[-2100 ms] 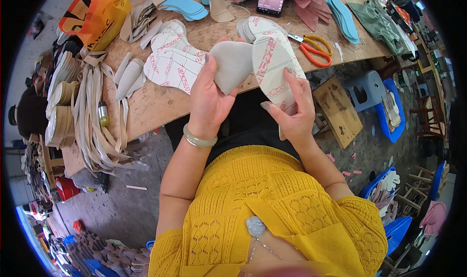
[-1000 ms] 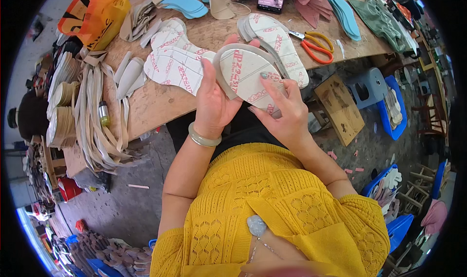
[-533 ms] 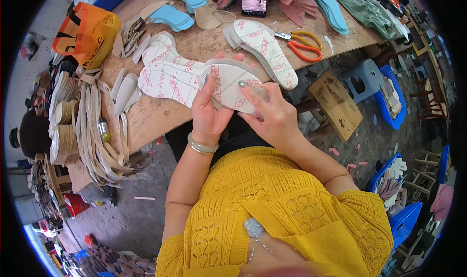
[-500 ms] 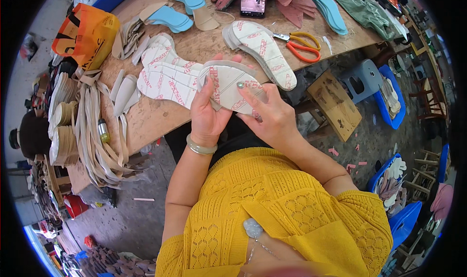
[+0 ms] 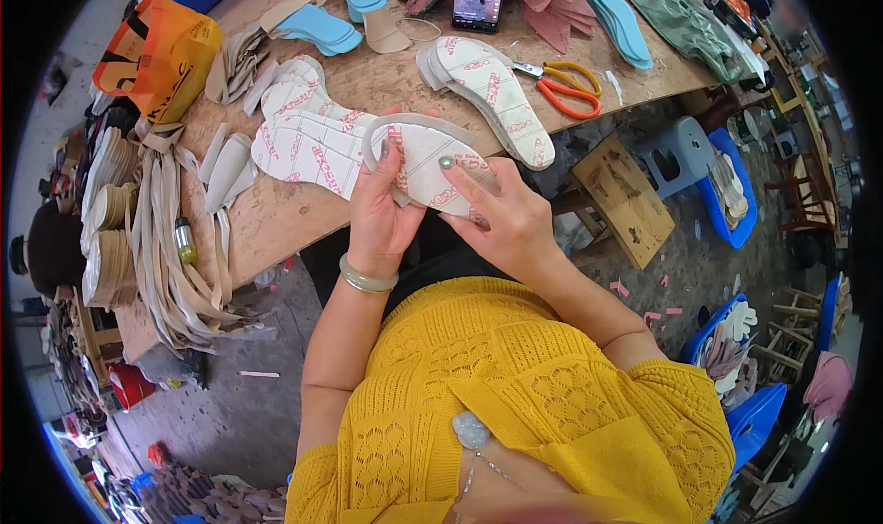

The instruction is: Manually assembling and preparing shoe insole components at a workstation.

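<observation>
Both my hands hold a white shoe insole [image 5: 428, 167] with red print and thin lines, lifted in front of my body at the table's near edge. My left hand [image 5: 382, 213] grips its left side, thumb on top and fingers underneath. A narrow grey-beige strip [image 5: 411, 119] curves round the insole's upper left rim, running under my left thumb. From the right, my right hand [image 5: 504, 209] pinches the insole, its thumb below and a finger on the printed face. Touching or just behind it, more white insoles [image 5: 308, 151] lie on the table.
Another insole stack [image 5: 497, 101] and orange-handled scissors [image 5: 570, 92] lie beyond my hands. A phone [image 5: 478, 0] stands at the back near blue insoles [image 5: 317, 29]. Long beige strips [image 5: 170, 239] hang over the left edge by an orange bag [image 5: 161, 59]. A wooden stool [image 5: 624, 200] stands right.
The grey-beige strip now stands out as a curved band along the insole's upper left rim. Both hands keep their grip; the whole view has shifted slightly.
</observation>
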`<state>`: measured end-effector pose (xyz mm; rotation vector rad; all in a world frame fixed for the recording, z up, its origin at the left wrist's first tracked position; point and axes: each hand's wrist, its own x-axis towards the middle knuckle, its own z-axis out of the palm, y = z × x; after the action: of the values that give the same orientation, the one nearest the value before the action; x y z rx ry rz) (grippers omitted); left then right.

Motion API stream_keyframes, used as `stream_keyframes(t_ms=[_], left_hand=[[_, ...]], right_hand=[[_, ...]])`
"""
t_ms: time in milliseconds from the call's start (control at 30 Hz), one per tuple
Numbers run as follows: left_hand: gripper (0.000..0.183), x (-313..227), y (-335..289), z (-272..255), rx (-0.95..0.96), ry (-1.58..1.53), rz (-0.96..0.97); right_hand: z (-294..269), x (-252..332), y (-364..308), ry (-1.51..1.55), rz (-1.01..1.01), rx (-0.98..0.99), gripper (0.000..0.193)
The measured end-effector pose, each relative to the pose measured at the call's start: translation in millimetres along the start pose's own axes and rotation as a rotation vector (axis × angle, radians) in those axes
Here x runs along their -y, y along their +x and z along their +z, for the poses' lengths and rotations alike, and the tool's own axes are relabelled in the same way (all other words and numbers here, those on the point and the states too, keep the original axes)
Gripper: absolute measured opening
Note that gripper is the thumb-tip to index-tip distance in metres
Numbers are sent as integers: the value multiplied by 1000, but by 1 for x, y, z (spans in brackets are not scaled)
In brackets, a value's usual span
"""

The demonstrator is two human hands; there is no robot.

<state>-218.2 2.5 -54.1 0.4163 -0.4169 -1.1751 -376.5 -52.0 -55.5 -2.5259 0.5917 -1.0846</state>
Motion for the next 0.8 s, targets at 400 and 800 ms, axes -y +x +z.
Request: stream_keyframes(t_ms=[400,800], left_hand=[[41,-13,-1,-12,-131,17,25],[31,-20,0,-12,-265,476,138]], right_hand=[[-11,-18,-4,19,-202,117,57],[-22,-20,-5,-21,-187,2,45]])
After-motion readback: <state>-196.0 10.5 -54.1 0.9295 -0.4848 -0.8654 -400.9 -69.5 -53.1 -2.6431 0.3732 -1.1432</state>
